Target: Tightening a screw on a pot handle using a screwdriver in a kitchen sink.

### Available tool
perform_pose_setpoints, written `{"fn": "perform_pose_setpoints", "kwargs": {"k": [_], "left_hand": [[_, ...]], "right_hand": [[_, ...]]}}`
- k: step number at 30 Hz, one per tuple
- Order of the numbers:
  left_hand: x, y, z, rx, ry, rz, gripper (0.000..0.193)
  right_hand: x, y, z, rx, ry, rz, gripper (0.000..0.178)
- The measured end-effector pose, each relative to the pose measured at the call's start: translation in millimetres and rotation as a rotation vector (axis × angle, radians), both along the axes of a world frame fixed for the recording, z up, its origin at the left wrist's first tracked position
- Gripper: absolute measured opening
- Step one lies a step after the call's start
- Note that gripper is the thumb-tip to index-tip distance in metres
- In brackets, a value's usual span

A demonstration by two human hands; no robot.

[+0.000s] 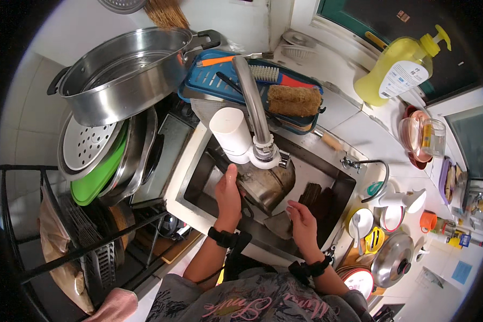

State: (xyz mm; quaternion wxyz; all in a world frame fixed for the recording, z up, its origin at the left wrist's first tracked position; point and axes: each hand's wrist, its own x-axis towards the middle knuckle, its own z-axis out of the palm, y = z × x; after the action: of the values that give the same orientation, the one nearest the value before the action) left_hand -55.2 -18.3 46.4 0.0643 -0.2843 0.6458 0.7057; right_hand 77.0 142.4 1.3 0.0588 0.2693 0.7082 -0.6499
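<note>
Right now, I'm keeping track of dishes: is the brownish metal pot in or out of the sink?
In: the metal pot lies within the walls of the sink, partly hidden by the faucet.

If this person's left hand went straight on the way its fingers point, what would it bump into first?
Probably the white tap attachment: in the picture, the left hand points up at the underside of the white tap attachment. Depth is unclear, though; the hand might pass beneath it.

The pot (pixel 273 185) is brownish silver, the faucet filter (pixel 229 130) white, the tray (pixel 197 81) blue.
</note>
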Motion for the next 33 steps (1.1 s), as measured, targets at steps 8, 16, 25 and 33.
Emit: {"fn": "perform_pose_setpoints", "kwargs": {"k": [8,16,25,33], "left_hand": [[-10.7,-3.5,-3.6,0.125,-0.068,0.194,0.045],[-2.8,1.0,-6.1,0.112,-0.118,0.197,0.045],[9.3,17.3,-7.1,0.195,-0.163,0.131,0.041],[2.8,-2.1,-28.6,0.338,-0.265,0.219,0.042]], "right_hand": [[-26.2,-17.6,13.0,-0.002,0.064,0.067,0.025],[-37.6,-27.8,26.1,-0.008,0.095,0.120,0.024],[-36.5,-24.4,21.5,0.221,0.262,0.185,0.022],[-45.0,-26.8,32.5,0.310,0.295,0.254,0.026]]}}
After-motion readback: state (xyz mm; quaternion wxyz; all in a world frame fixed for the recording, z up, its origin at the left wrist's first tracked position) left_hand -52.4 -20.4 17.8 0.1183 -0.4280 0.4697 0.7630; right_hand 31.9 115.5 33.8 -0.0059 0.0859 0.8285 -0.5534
